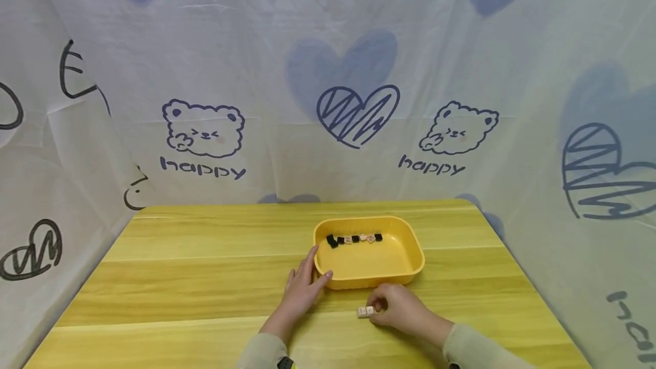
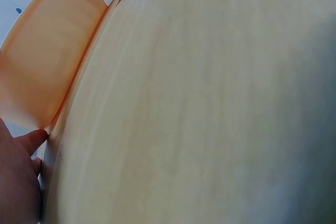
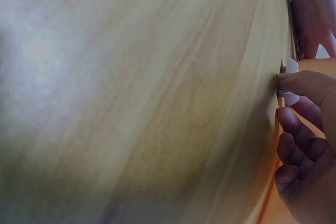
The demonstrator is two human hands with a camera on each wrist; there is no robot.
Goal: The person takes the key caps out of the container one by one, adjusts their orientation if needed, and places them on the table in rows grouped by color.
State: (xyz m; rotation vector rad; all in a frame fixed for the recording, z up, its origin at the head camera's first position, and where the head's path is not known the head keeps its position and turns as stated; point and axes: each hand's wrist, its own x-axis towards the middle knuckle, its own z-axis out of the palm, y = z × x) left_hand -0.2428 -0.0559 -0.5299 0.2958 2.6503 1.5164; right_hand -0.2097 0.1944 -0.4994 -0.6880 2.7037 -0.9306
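My left hand (image 1: 302, 286) lies against the left front corner of a yellow plastic tray (image 1: 334, 283), its fingers fairly straight along the side and the thumb at the front rim. In front of the tray, my right hand (image 1: 400, 306) pinches a small white block between thumb and forefinger, at the right end of a short row of white blocks (image 1: 362, 312) with dark marks on top. The right wrist view shows the thumb over the white block (image 3: 291, 99), its other fingers curled. Part of the row is hidden by the fingers.
Inside the tray, along its back, a line of small black blocks (image 1: 356, 239) and white blocks (image 1: 371, 238) runs, some of them turned askew. The yellow wood-grain table (image 1: 205, 278) ends at a white printed cloth (image 1: 277, 158) behind and on both sides.
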